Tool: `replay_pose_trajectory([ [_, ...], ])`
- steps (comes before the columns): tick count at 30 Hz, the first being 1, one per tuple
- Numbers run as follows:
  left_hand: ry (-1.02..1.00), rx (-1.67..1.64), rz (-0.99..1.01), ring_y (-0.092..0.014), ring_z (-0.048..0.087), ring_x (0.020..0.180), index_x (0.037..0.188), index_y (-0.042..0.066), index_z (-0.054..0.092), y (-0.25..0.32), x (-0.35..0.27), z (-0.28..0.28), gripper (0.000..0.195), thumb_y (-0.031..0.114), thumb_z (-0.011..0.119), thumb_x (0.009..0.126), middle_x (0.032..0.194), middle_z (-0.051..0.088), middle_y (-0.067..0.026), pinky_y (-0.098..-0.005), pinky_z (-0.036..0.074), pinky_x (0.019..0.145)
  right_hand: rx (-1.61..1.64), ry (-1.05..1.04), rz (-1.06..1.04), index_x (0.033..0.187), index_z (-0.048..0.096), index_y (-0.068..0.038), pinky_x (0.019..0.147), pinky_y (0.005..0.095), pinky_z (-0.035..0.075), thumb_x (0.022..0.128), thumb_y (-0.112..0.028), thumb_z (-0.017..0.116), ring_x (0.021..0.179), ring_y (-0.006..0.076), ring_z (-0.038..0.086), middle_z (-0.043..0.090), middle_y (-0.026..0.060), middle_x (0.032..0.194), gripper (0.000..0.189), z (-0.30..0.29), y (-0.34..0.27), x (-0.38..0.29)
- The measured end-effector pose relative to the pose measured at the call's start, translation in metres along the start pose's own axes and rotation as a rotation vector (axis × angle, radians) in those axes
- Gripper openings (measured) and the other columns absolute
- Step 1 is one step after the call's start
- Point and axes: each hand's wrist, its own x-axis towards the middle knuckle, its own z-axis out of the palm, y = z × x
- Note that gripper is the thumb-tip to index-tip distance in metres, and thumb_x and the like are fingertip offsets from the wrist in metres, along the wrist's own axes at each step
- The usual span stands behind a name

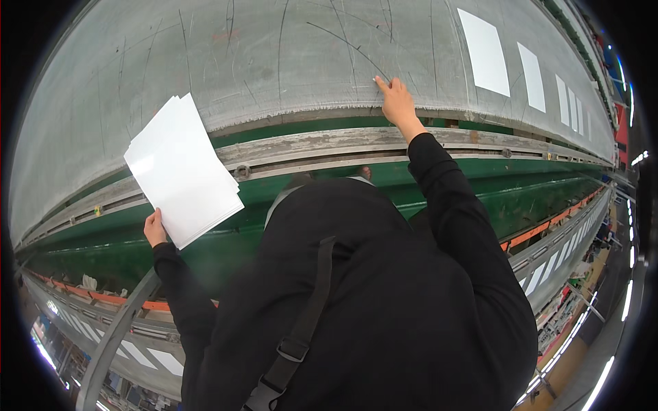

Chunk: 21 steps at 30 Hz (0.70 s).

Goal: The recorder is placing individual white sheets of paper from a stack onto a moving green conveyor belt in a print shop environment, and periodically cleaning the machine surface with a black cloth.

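Observation:
A fanned stack of white sheets (pixel 180 169) is in my left hand (pixel 154 229), gripped at its lower left edge. The stack tilts over the near edge of a long grey table (pixel 247 61) with many dark scratches and lines. My right hand (pixel 398 103) reaches out over that table's near edge, index finger extended towards the surface. A tiny white spot shows at the fingertip; whether it is a nail or something held is unclear. To the right of this hand, a white sheet (pixel 483 51) lies flat on the table, with a narrower-looking one (pixel 531 77) beyond it.
Several more white sheets (pixel 563 100) continue in a row towards the far right. A worn metal rail (pixel 318 146) runs along the table's near side above green beams (pixel 488 192). Behind me are a grey metal post (pixel 115 339) and another long table with white sheets (pixel 138 354).

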Motion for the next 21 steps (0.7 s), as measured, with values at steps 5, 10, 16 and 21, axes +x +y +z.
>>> replay_pose_trajectory([
  [5,0.033,0.073,0.067,-0.01,0.058,0.075,0.091,-0.004,0.067,0.007,0.004,-0.014,0.032,0.027,0.071,0.085,0.085,0.067,-0.0063,-0.0239,0.046,0.072,-0.028,-0.035,0.004,0.126,0.056,-0.016,0.08,0.041,0.048,0.077,-0.001,0.056,0.094,0.0312,0.054,0.051,0.0108,0.102,0.051,-0.005,0.003,-0.008],
  [10,0.074,0.011,0.039,-0.011,0.058,0.079,0.098,-0.004,0.066,0.007,0.015,-0.071,0.031,0.026,0.067,0.088,0.091,0.067,-0.0073,-0.0248,0.047,0.074,0.281,0.135,0.046,0.108,0.063,-0.01,0.081,0.042,0.047,0.079,-0.006,0.06,0.097,0.0345,0.054,0.054,0.0146,0.101,0.03,-0.011,0.0,-0.018],
  [16,0.023,-0.306,0.047,-0.018,0.06,0.095,0.118,-0.008,0.056,0.103,-0.015,-0.071,0.038,0.022,0.057,0.094,0.108,0.064,-0.0125,-0.0287,0.047,0.085,0.389,0.114,0.015,0.094,0.062,-0.004,0.077,0.0395,0.046,0.08,-0.008,0.065,0.09,0.0317,0.055,0.054,0.0126,0.096,0.014,-0.013,0.014,-0.057],
  [21,-0.001,-0.535,0.047,-0.021,0.058,0.106,0.123,-0.01,0.052,0.185,-0.055,-0.012,0.041,0.019,0.055,0.095,0.119,0.059,-0.0165,-0.0309,0.045,0.092,0.597,-0.004,0.078,0.08,0.062,-0.003,0.075,0.041,0.046,0.08,-0.016,0.067,0.086,0.0343,0.057,0.058,0.0125,0.09,0.014,-0.039,0.016,-0.063],
])
